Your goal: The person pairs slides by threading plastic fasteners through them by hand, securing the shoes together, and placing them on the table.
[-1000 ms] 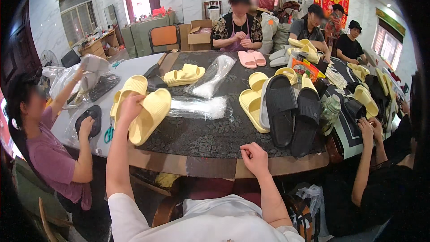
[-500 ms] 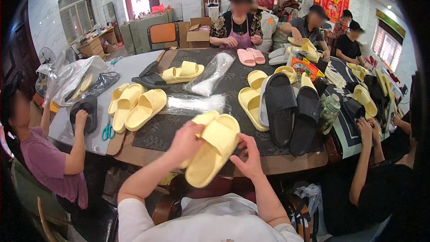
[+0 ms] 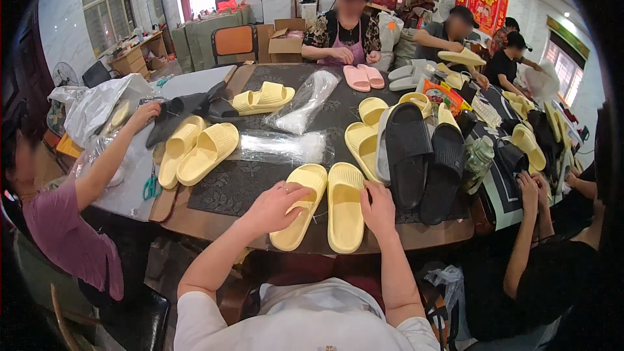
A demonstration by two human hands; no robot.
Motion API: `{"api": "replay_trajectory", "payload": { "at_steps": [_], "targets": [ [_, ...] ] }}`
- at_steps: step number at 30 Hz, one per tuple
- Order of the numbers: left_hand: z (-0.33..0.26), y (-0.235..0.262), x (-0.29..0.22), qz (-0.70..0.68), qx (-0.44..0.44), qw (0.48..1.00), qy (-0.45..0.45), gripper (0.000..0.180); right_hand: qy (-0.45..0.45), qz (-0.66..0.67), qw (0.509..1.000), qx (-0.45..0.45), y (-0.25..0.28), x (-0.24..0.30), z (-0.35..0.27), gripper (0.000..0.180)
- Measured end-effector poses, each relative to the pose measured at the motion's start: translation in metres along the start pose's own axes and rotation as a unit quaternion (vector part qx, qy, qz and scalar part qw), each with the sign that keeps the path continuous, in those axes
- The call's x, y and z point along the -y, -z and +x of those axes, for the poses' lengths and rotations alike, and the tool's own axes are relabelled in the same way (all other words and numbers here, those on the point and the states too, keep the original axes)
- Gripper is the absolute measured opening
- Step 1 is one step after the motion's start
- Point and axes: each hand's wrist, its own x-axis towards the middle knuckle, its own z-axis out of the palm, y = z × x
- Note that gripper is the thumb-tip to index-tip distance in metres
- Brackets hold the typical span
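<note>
Two yellow slippers lie side by side at the table's near edge, soles down, with their straps toward the far side. Across the outer side of the left yellow slipper (image 3: 298, 227) rests my left hand (image 3: 279, 207), its fingers stretched out and apart. My right hand (image 3: 379, 211) touches the outer edge of the right yellow slipper (image 3: 345, 218), fingers extended and not wrapped round it. Close beyond my right hand stand a black slipper (image 3: 407, 162) and more yellow slippers (image 3: 364, 146). To the left lies another yellow pair (image 3: 207, 155).
Clear bags with white contents (image 3: 283, 147) lie mid-table, near a pink pair (image 3: 364, 78). Teal scissors (image 3: 151, 187) lie at left. A glass jar (image 3: 480, 156) stands right of the black slippers. Several co-workers sit round the table; one at left reaches toward black slippers (image 3: 185, 110).
The yellow slippers, held stacked together above the table edge before, now lie apart on the table; my hands have spread from them. The co-worker at left has moved a black slipper farther back.
</note>
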Motion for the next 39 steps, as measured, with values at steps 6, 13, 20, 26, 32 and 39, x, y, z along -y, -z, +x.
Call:
{"api": "replay_trajectory", "payload": {
  "at_steps": [6, 13, 20, 26, 32, 39],
  "targets": [
    [0.005, -0.023, 0.015, 0.139, -0.008, 0.979, -0.152, 0.025, 0.053, 0.004, 0.987, -0.149, 0.005, 0.027, -0.002, 0.022],
    [0.006, -0.038, 0.020, 0.103, -0.016, 0.976, -0.191, 0.014, 0.177, 0.063, 0.978, -0.093, 0.000, 0.047, 0.004, 0.009],
    [0.039, -0.030, 0.005, -0.062, -0.161, 0.983, -0.069, 0.012, 0.118, 0.196, 0.973, -0.005, -0.027, 0.047, 0.048, 0.011],
    [0.083, -0.056, 0.037, -0.216, -0.254, 0.942, 0.028, 0.012, -0.054, 0.465, 0.868, 0.166, -0.049, 0.042, 0.080, 0.020],
    [0.076, -0.067, 0.040, -0.235, -0.266, 0.933, 0.054, 0.011, -0.059, 0.465, 0.876, 0.116, -0.059, 0.037, 0.067, 0.017],
    [0.066, -0.062, 0.044, -0.183, -0.195, 0.963, 0.042, 0.012, -0.060, 0.494, 0.866, -0.049, -0.064, 0.033, 0.066, 0.010]
  ]
}}
